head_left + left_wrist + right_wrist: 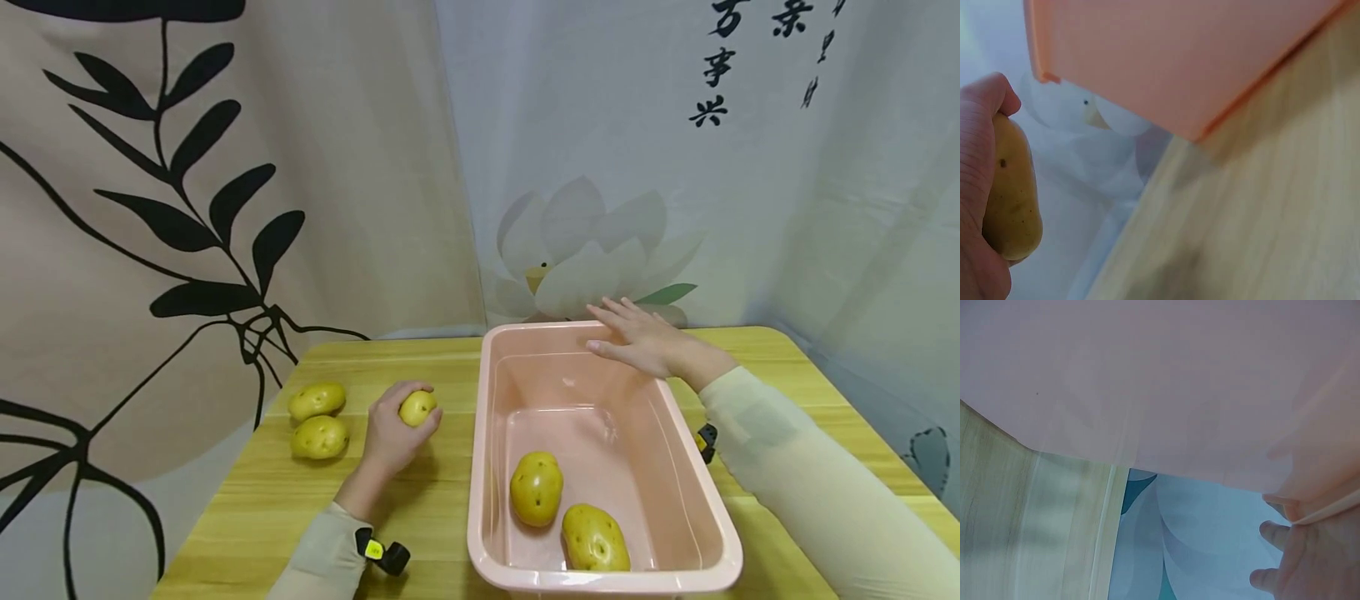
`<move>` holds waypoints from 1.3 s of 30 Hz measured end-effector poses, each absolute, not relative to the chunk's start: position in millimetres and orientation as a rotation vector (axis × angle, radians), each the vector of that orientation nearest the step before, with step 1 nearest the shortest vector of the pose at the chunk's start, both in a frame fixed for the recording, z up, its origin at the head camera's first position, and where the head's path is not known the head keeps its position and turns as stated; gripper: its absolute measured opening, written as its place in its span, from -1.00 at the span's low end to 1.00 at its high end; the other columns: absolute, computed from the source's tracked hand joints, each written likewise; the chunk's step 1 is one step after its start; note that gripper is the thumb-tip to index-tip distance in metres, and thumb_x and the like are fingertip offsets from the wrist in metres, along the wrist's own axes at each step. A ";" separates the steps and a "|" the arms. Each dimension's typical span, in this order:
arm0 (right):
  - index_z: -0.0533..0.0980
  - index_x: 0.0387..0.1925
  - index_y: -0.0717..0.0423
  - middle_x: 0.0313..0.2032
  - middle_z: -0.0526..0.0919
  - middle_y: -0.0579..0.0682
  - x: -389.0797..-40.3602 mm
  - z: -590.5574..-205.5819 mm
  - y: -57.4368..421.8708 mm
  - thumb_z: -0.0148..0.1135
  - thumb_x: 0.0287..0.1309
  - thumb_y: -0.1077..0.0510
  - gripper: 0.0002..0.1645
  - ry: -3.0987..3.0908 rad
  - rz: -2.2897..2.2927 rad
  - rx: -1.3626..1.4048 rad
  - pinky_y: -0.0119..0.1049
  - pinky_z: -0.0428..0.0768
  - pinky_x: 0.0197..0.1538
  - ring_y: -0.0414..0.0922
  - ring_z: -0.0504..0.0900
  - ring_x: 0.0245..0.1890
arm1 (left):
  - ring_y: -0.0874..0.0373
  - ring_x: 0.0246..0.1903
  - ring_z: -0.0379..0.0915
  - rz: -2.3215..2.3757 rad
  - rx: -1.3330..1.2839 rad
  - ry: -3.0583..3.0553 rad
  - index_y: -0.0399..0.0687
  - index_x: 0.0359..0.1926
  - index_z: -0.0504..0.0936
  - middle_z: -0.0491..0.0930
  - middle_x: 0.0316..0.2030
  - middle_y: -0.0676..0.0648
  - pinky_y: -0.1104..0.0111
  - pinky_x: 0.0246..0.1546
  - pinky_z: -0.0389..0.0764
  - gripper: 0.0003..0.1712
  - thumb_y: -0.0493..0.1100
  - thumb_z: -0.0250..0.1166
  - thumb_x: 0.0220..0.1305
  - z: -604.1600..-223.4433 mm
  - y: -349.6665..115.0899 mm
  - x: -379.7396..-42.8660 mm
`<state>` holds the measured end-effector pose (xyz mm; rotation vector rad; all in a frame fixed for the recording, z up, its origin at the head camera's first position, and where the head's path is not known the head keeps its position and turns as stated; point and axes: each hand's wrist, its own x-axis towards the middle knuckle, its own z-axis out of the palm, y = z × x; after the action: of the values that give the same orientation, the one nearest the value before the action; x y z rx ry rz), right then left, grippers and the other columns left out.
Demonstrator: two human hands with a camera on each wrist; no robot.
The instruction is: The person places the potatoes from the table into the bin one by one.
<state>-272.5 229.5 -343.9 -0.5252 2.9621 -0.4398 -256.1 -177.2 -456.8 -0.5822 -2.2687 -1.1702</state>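
My left hand (393,429) grips a yellow potato (417,407) over the table, left of a pink plastic basin (480,467). The left wrist view shows the same potato (1013,194) between thumb and fingers, beside the basin's outer wall (1147,56). My right hand (637,337) rests on the basin's far right corner with its fingers spread and straight. Seen from the right wrist, that hand (1316,562) lies at the rim. Inside the basin are two potatoes, one toward the left (536,489) and one at the near end (596,538).
Two more potatoes, one behind (317,401) and one in front (319,437), lie close together at the table's left side. The wooden table (420,517) ends at the back against a printed curtain (375,167).
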 end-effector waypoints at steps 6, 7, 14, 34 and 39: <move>-0.08 0.52 -0.11 0.50 -0.17 0.13 -273.6 -345.0 228.7 -0.25 0.26 -0.51 -0.03 2.970 -0.426 -0.539 0.40 -0.21 0.29 0.21 -0.31 0.46 | 0.16 -0.27 0.52 -1.191 -0.669 -2.204 0.06 -0.15 0.66 0.63 -0.16 0.05 0.30 -0.42 0.55 -0.62 -0.18 0.48 -0.07 -440.3 -173.4 -248.2; -0.09 0.52 -0.11 0.50 -0.17 0.13 -273.6 -344.9 228.8 -0.26 0.27 -0.51 -0.03 2.972 -0.422 -0.541 0.40 -0.21 0.29 0.21 -0.30 0.46 | 0.15 -0.27 0.53 -1.198 -0.688 -2.195 0.05 -0.14 0.66 0.63 -0.15 0.04 0.30 -0.41 0.56 -0.62 -0.18 0.48 -0.07 -437.4 -172.4 -247.0; -0.07 0.52 -0.10 0.50 -0.17 0.14 -269.9 -343.6 230.6 -0.25 0.28 -0.49 -0.05 2.977 -0.443 -0.546 0.41 -0.23 0.28 0.24 -0.29 0.45 | 0.12 -0.27 0.52 -1.237 -0.753 -2.176 -0.04 -0.12 0.65 0.64 -0.16 -0.04 0.32 -0.40 0.55 -0.58 -0.26 0.49 -0.09 -411.2 -161.8 -236.7; -0.05 0.51 -0.08 0.50 -0.15 0.14 -271.8 -344.1 231.9 -0.22 0.27 -0.49 -0.04 2.980 -0.456 -0.563 0.40 -0.22 0.29 0.23 -0.28 0.46 | 0.11 -0.18 0.52 -1.289 -1.018 -2.110 0.03 -0.06 0.63 0.60 -0.06 0.00 0.30 -0.42 0.59 -0.59 -0.23 0.43 -0.02 -357.7 -143.0 -225.1; -0.07 0.52 -0.12 0.50 -0.17 0.10 -272.4 -346.3 233.2 -0.23 0.27 -0.50 -0.04 2.977 -0.456 -0.555 0.39 -0.21 0.30 0.20 -0.29 0.46 | 0.10 -0.08 0.52 -1.269 -1.100 -2.087 0.00 -0.09 0.63 0.60 -0.06 0.00 0.28 -0.33 0.61 -0.61 -0.22 0.43 -0.03 -345.5 -132.9 -222.7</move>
<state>-272.4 233.2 -346.3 -0.5554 2.9767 -0.4555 -222.7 -132.9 -345.5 -1.0999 -2.0865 -1.2691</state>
